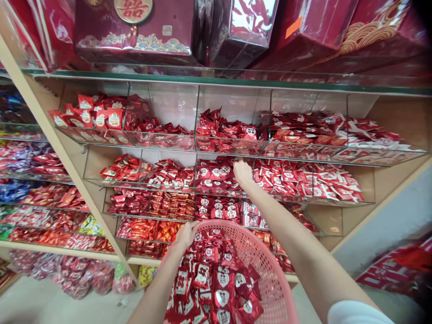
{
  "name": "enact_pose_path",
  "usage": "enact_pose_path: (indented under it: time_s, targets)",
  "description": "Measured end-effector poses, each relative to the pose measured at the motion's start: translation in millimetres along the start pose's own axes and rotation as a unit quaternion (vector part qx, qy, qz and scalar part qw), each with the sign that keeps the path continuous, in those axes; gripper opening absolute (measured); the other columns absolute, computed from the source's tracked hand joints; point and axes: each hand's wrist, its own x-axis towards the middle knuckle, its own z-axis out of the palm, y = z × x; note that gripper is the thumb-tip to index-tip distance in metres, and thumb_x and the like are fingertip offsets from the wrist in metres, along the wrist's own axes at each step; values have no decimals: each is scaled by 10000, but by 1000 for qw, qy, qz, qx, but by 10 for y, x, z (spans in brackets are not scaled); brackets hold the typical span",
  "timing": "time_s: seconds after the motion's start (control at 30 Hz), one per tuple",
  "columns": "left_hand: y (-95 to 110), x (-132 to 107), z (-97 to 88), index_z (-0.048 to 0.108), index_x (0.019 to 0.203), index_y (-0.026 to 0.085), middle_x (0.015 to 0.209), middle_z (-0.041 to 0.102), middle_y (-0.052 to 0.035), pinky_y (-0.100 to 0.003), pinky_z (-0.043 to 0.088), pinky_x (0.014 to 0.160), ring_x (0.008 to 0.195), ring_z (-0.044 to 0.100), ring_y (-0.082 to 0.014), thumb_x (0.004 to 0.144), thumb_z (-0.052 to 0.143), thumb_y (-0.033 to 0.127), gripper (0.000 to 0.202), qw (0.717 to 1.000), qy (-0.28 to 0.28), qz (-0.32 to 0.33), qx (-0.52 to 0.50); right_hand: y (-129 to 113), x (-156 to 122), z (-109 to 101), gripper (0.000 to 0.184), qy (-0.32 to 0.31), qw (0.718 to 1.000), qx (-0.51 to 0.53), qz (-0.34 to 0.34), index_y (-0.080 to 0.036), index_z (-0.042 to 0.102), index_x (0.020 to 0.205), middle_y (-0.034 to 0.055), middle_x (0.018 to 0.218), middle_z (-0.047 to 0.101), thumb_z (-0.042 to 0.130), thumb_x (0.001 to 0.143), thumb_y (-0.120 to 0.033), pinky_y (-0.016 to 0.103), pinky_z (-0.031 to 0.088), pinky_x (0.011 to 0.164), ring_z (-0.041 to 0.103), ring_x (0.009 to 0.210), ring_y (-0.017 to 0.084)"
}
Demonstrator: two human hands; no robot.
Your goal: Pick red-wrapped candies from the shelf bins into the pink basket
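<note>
From the head view, I am reaching my right hand [242, 173] up toward twelve o'clock into the second clear bin row [222, 191], fingers curled narrow into the heap of red candy packets [214, 175]; whether I am gripping one, I cannot tell. My left hand [186, 234] is closing on the far rim of one pink basket [270, 274] down at six o'clock, holding it. The basket is lying heaped with red foil packets [216, 279], too many and too overlapped for me to count. I am seeing four stepped rows of bins on the shelf, the top row [162, 135] split into about five compartments. Three or four large red gift boxes [135, 31] are standing above at twelve o'clock.
</note>
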Motion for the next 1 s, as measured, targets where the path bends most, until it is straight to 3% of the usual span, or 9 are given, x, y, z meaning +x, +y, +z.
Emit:
enact_pose_path:
  time_s: [0.33,0.5,0.63,0.73,0.8,0.93,1.0]
  targets:
    - [40,-28,-36,596,1181,279,1201,615,-22,-256,441,851,1099,570,-201,887,417,389,362,1000,-5,-15,7,-3,-4,-1,403,14,1000,11,13,-103,613,1058,226,1077,564,262,865,-55,345,429,745,552,989,280]
    - [36,-17,-40,598,1183,258,1211,608,-29,-253,439,870,1102,568,-194,886,419,371,365,1000,-6,-12,-3,6,-164,-167,331,53,996,68,10,-138,586,1032,162,1085,545,281,925,-209,319,404,729,557,936,244]
    - [-4,12,-21,592,1190,271,1218,604,-18,-251,432,895,1111,563,-188,878,428,391,372,1000,-8,-15,-13,74,-410,-238,296,113,978,176,-10,-167,598,940,108,1051,557,328,916,-286,283,396,685,562,833,192]
    - [-46,35,6,596,1183,279,1210,611,-17,-258,433,897,1104,567,-189,879,426,394,367,1000,-6,-8,-12,125,-619,-222,252,159,938,307,-32,-159,608,795,88,938,595,418,875,-303,274,409,717,557,819,173]
    - [-62,46,22,595,1184,281,1206,614,-18,-259,440,885,1091,576,-190,884,416,383,364,1000,-6,-4,-9,135,-773,-200,256,147,896,420,-21,-158,602,714,67,814,610,496,829,-362,273,427,676,557,744,162]
    - [-48,45,30,600,1179,278,1214,605,-5,-249,431,905,1104,567,-186,884,421,354,354,1000,-7,-9,-14,124,-1139,-141,351,0,788,612,62,-158,603,744,-40,491,485,601,725,-508,232,356,429,428,430,101]
    - [-29,34,19,603,1175,278,1213,604,-2,-250,430,907,1110,563,-190,881,429,353,350,1000,-7,-10,-16,137,-1349,-73,388,-49,764,639,72,-161,595,764,-51,482,476,608,709,-545,221,334,382,402,379,85]
